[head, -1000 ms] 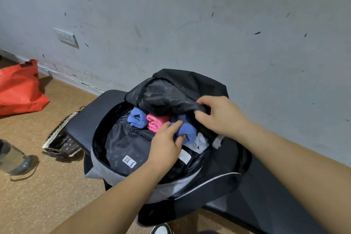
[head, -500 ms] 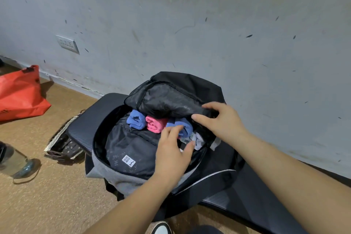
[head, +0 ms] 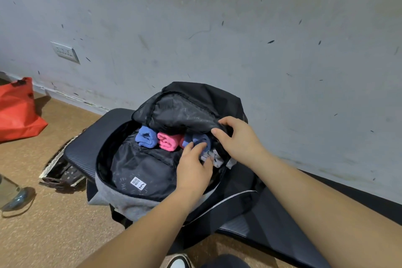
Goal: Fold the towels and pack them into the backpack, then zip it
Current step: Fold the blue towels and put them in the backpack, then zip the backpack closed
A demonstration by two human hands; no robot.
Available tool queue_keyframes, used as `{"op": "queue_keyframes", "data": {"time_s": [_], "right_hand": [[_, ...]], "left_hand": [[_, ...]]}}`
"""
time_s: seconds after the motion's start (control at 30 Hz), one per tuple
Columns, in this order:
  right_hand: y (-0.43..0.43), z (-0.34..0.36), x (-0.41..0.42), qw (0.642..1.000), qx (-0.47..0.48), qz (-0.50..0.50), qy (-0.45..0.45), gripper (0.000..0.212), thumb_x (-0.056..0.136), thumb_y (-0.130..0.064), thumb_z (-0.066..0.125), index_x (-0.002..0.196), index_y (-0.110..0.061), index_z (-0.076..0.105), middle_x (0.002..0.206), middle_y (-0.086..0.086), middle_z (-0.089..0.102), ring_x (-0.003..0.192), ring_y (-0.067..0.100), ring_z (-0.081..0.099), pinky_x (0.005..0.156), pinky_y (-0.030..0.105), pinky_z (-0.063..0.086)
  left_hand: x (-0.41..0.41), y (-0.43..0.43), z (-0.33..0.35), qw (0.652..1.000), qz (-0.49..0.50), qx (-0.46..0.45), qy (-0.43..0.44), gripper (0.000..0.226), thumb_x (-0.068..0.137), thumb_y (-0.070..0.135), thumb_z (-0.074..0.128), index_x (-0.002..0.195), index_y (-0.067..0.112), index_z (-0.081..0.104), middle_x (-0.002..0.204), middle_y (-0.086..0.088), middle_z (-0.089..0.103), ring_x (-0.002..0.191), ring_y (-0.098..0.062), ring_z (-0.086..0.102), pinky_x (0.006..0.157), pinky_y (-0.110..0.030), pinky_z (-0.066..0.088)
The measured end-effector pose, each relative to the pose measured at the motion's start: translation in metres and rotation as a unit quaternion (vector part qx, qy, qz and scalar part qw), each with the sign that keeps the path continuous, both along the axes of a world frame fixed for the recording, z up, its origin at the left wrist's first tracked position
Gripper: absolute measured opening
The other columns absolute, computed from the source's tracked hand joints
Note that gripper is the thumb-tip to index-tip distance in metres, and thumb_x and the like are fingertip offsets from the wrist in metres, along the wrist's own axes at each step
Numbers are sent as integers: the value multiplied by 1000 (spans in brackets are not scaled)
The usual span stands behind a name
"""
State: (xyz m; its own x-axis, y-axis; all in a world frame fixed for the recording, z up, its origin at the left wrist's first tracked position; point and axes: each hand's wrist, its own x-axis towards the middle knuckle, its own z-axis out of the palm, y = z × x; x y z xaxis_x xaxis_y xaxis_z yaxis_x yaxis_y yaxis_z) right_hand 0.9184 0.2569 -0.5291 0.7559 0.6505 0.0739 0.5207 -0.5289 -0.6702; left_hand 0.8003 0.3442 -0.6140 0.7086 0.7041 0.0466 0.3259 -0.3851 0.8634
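Note:
A black and grey backpack (head: 139, 204) lies open on a dark mat against the wall. Inside, side by side, sit a rolled blue towel (head: 146, 136), a pink towel (head: 168, 141) and a second blue towel (head: 201, 139), with a grey towel (head: 215, 159) at the right end. My left hand (head: 194, 165) reaches into the opening, its fingers pressing on the second blue towel and the grey one. My right hand (head: 238, 139) grips the edge of the black top flap (head: 185, 113) and holds it up over the towels.
A dark foam mat (head: 87, 146) runs under the backpack along the grey wall. An orange bag (head: 15, 111) lies at the far left, a clear bottle (head: 10, 196) at the left edge, a patterned item (head: 63, 172) beside the mat. A shoe tip (head: 179, 262) shows at the bottom.
My left hand has moved deeper into the opening and pushed the right-hand blue and grey towels further in. My right hand has kept its grip on the flap. The camera has shifted slightly.

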Motion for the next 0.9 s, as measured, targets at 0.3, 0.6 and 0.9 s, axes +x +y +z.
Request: {"op": "queue_keyframes", "data": {"time_s": [0.3, 0.6, 0.9], "right_hand": [[13, -10, -32, 995, -82, 7, -59, 50, 95, -50, 61, 142, -35, 54, 157, 5, 37, 143, 28, 41, 108, 44, 47], [-3, 5, -51, 964, -171, -5, -202, 38, 103, -29, 57, 141, -30, 51, 163, 10, 30, 149, 33, 30, 99, 51, 52], [-33, 22, -47, 954, -189, 32, -230, 43, 92, -17, 66, 131, -29, 53, 165, 5, 26, 154, 30, 21, 103, 48, 48]], "left_hand": [[-83, 82, 30, 968, -104, 90, 208, 35, 86, 63, 67, 95, 30, 73, 90, 12, 74, 86, -7, 68, 79, -33, 58], [-105, 51, 34, 880, -290, 182, 328, 18, 85, 25, 71, 102, 21, 75, 108, -1, 72, 103, -25, 64, 88, -32, 55], [-87, 15, 50, 813, -380, 234, 373, 17, 87, 14, 69, 79, 19, 55, 84, -6, 50, 76, -24, 41, 67, -27, 40]]}}
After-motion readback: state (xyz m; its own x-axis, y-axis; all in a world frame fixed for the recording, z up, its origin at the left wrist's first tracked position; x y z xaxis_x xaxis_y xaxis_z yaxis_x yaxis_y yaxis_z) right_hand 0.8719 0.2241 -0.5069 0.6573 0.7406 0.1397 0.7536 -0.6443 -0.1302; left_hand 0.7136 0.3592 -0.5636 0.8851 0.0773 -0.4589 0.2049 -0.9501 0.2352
